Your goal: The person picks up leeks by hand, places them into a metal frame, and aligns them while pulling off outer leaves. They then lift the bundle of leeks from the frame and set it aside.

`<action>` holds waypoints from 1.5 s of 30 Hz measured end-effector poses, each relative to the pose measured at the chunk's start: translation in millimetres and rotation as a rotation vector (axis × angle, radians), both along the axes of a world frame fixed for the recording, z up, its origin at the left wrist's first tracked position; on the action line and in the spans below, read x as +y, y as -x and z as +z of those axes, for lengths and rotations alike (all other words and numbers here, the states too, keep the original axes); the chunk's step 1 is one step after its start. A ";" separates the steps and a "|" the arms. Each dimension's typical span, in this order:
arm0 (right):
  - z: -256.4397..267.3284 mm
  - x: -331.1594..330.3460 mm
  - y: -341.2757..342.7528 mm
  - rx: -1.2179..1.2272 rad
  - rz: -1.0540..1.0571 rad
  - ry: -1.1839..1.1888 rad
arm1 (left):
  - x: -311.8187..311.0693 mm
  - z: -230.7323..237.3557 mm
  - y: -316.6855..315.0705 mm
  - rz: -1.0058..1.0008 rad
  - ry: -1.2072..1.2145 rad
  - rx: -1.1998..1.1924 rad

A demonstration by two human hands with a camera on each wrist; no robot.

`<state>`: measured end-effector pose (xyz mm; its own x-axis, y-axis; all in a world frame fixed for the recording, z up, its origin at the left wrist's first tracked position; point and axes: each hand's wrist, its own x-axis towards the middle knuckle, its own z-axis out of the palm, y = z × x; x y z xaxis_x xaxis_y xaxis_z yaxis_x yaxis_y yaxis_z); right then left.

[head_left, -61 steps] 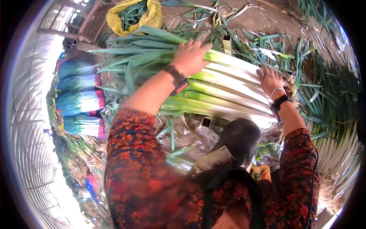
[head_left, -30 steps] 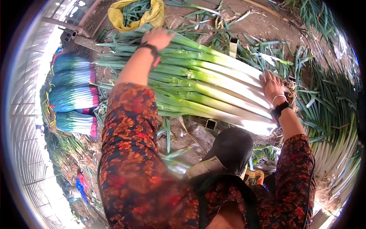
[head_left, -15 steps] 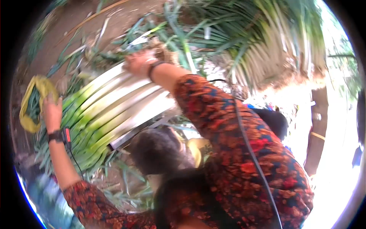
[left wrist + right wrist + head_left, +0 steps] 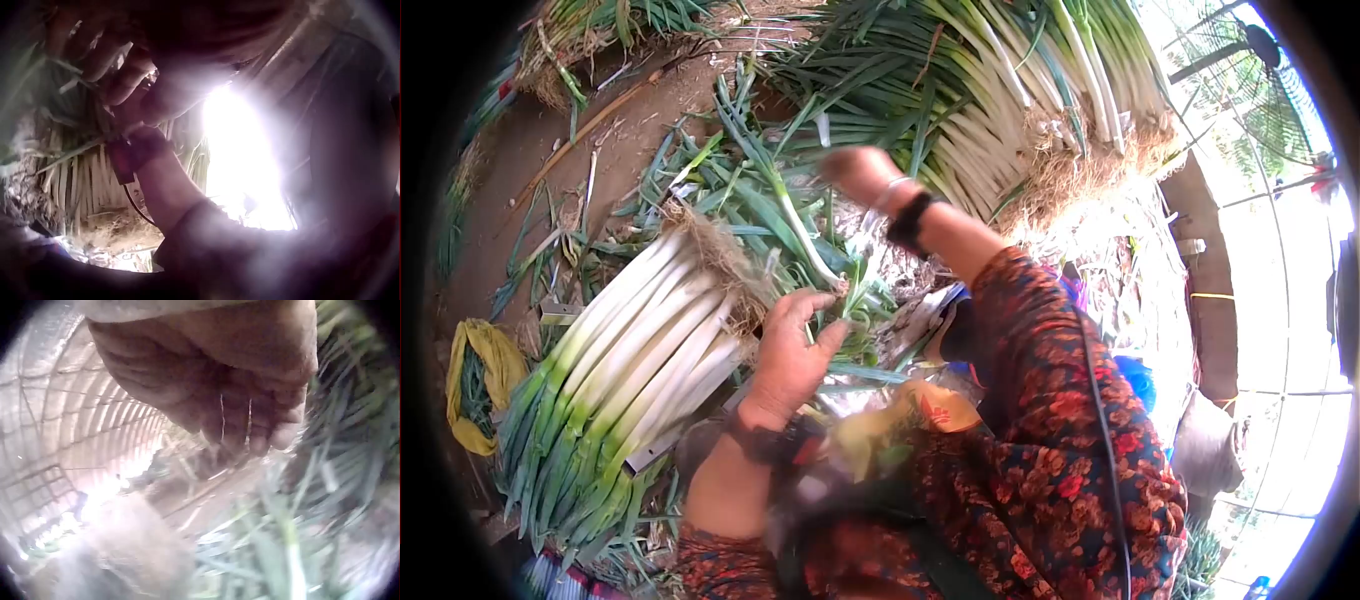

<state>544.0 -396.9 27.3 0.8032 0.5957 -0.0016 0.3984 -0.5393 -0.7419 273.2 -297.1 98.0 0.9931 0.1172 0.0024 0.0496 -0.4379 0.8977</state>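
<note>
A bundle of thick leeks (image 4: 655, 325) lies side by side, white stems and roots toward me, green tops at lower left. Just right of its roots, my left hand (image 4: 790, 350) has thumb and index finger apart. Its fingertips are right at the root end of a single loose leek (image 4: 798, 225). The left wrist view shows this hand's bent fingers (image 4: 122, 78) with gaps between them. Farther out, my right hand (image 4: 865, 175) is blurred above loose leaves, close to the large leek pile (image 4: 990, 110). No object shows in its loosely bent fingers (image 4: 250, 425) in the right wrist view.
A yellow sack (image 4: 505, 375) of green leaves stands at far left. Another heap of leeks (image 4: 615, 25) lies at upper left. Cut leaves cover the brown ground (image 4: 635, 140). A metal bar (image 4: 655, 450) shows beneath the bundle. A fan (image 4: 1262, 45) stands at upper right.
The head view has turned rightward. Both hands have come away from the bundle: the left from its green tops to beside the loose leek's root, the right from its roots toward the large pile.
</note>
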 end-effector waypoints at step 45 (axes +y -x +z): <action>-83.3 -89.2 102.6 1.652 -0.300 -0.980 | 3.6 -44.8 -86.6 0.218 0.537 0.270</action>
